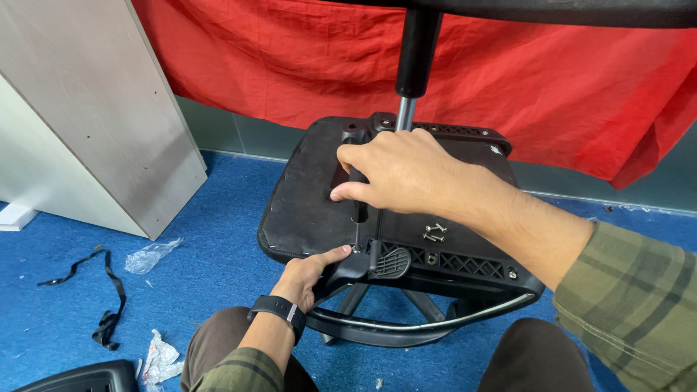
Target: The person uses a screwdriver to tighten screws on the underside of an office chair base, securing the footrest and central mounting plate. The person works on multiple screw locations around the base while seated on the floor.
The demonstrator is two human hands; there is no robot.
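An upside-down black office chair seat lies in front of me, with its gas cylinder rising from the mechanism plate. My right hand grips a black-handled screwdriver held upright, its tip on a screw at the seat's near edge. My left hand, with a black watch on the wrist, holds a black armrest bracket against that edge, the thumb beside the screw. Three loose screws rest on the seat's underside, to the right of the screwdriver.
A red cloth hangs behind the chair. A grey-white board leans at left. On the blue carpet lie a black strap, clear plastic wrap and crumpled paper. Another black chair part sits at bottom left.
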